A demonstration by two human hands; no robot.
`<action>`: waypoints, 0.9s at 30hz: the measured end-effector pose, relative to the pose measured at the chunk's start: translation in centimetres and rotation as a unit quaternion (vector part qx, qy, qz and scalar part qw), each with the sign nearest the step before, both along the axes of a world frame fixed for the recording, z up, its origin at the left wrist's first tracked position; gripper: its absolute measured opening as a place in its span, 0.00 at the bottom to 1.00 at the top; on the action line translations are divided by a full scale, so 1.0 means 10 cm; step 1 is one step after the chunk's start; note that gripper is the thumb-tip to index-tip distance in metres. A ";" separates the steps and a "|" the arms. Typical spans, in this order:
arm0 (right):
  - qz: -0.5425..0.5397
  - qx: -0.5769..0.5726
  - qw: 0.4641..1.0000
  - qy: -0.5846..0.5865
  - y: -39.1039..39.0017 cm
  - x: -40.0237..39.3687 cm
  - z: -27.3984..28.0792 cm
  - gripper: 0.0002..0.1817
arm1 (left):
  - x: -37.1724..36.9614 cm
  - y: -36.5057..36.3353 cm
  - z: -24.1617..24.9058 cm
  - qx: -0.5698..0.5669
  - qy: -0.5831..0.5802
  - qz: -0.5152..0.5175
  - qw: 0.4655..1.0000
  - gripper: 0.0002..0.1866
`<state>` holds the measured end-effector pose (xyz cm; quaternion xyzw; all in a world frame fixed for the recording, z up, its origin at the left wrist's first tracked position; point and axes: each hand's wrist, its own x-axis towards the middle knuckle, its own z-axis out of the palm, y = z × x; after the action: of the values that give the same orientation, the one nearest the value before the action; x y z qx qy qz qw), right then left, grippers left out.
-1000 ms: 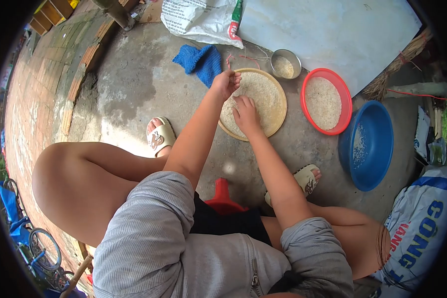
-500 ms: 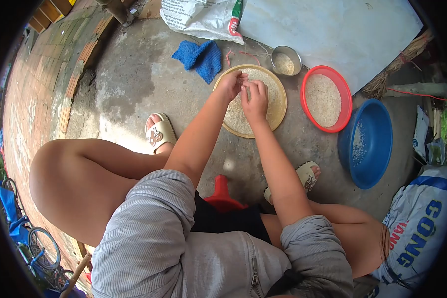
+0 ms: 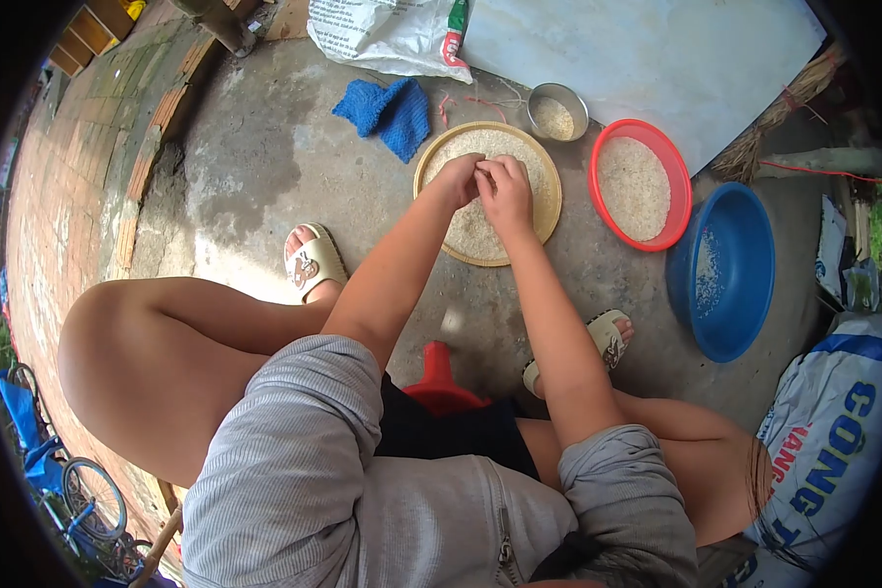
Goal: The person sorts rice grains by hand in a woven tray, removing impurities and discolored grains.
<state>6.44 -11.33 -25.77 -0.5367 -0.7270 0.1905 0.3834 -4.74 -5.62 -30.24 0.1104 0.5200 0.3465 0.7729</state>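
Note:
A round, shallow woven basket [image 3: 555,201] lies on the concrete floor and holds a layer of rice grains [image 3: 472,233]. Over it, my left hand [image 3: 459,180] and my right hand [image 3: 507,196] meet at the fingertips. The left fingers are curled, and the right fingers bend down against them in a pinch. Whatever may be between the fingers is too small or hidden to make out. Behind the basket to the right stands a metal bowl [image 3: 582,120] with some grain in it. A red plastic basin [image 3: 685,192] of rice is to the right.
A blue basin [image 3: 752,294] with scattered grains leans at the right. A blue cloth [image 3: 402,118] lies left of the basket. Printed sacks [image 3: 387,34] lie at the back and the right. A pale board [image 3: 637,59] spans the back; a red stool [image 3: 439,377] is below me.
My left hand has turned from an open, upturned palm to curled fingers. The right fingers have closed in against it. The whole view has shifted slightly.

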 end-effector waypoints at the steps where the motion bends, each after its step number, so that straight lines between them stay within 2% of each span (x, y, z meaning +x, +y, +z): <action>1: -0.043 0.043 0.998 -0.012 0.02 0.01 0.09 0.09 | 0.02 0.05 -0.02 0.000 -0.077 0.011 0.997 0.12; 2: -0.085 0.085 0.992 -0.023 0.03 0.01 0.15 0.10 | 0.03 0.09 -0.05 0.001 -0.152 0.023 0.988 0.12; 3: -0.125 0.097 0.987 0.002 0.02 0.09 0.05 0.10 | -0.01 0.11 0.01 0.018 -0.159 0.008 0.987 0.12; 4: -0.126 0.098 0.987 0.003 0.00 0.18 -0.04 0.10 | -0.05 0.13 0.03 0.019 -0.158 0.007 0.987 0.12; 7: -0.102 -0.018 0.992 -0.066 -0.13 0.40 -0.29 0.10 | -0.15 0.19 0.09 0.044 -0.115 0.000 0.992 0.13; 11: -0.072 -0.044 0.989 -0.121 -0.17 0.52 -0.49 0.09 | -0.22 0.13 -0.06 0.022 -0.073 -0.011 0.997 0.13; 12: -0.077 -0.086 0.987 -0.109 -0.13 0.55 -0.50 0.08 | -0.21 0.10 -0.07 0.021 -0.072 -0.011 0.997 0.13; 14: -0.085 -0.127 0.983 -0.097 -0.06 0.56 -0.51 0.07 | -0.14 0.02 -0.07 0.003 0.026 -0.016 1.000 0.13; 16: -0.129 -0.033 0.991 -0.014 0.00 0.47 -0.38 0.05 | -0.07 -0.02 -0.09 0.007 0.032 -0.023 0.999 0.14; 17: -0.134 -0.031 0.990 -0.016 0.01 0.41 -0.31 0.05 | -0.01 -0.03 -0.10 0.006 0.004 -0.025 1.000 0.14; 19: -0.042 -0.037 0.998 0.032 0.01 0.22 -0.17 0.05 | 0.11 -0.04 -0.11 0.012 -0.015 -0.021 1.000 0.15; 20: -0.049 -0.036 0.998 0.031 0.02 0.13 -0.12 0.05 | 0.16 -0.01 -0.12 0.013 -0.017 -0.029 0.999 0.15; 21: -0.080 0.008 0.993 0.089 0.04 0.04 -0.10 0.06 | 0.20 0.03 -0.17 0.028 -0.058 0.015 0.998 0.14; 22: -0.109 0.052 0.982 0.146 0.06 -0.03 -0.13 0.06 | 0.22 0.03 0.01 0.041 -0.098 0.060 0.993 0.13; 23: -0.192 -0.015 0.949 0.252 0.09 -0.09 -0.19 0.07 | 0.24 0.00 0.19 0.061 0.000 0.052 0.997 0.12; 24: -0.197 -0.014 0.947 0.255 0.16 -0.05 -0.30 0.07 | 0.27 0.02 0.29 0.061 0.003 0.045 0.997 0.12; 25: -0.231 -0.168 0.846 0.450 0.24 0.02 -0.37 0.12 | 0.30 0.04 0.35 0.095 0.042 0.011 0.995 0.12; 26: -0.245 -0.308 0.683 0.615 0.28 0.08 -0.45 0.17 | 0.33 0.06 0.41 0.129 0.081 -0.025 0.988 0.12; 27: -0.207 -0.319 0.624 0.683 0.30 0.12 -0.43 0.24 | 0.36 0.06 0.50 0.161 0.110 -0.065 0.979 0.13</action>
<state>7.61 -8.36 -30.06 -0.4774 -0.0198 0.6382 0.6036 -1.12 -5.03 -25.22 0.3044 0.5307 0.3608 0.7040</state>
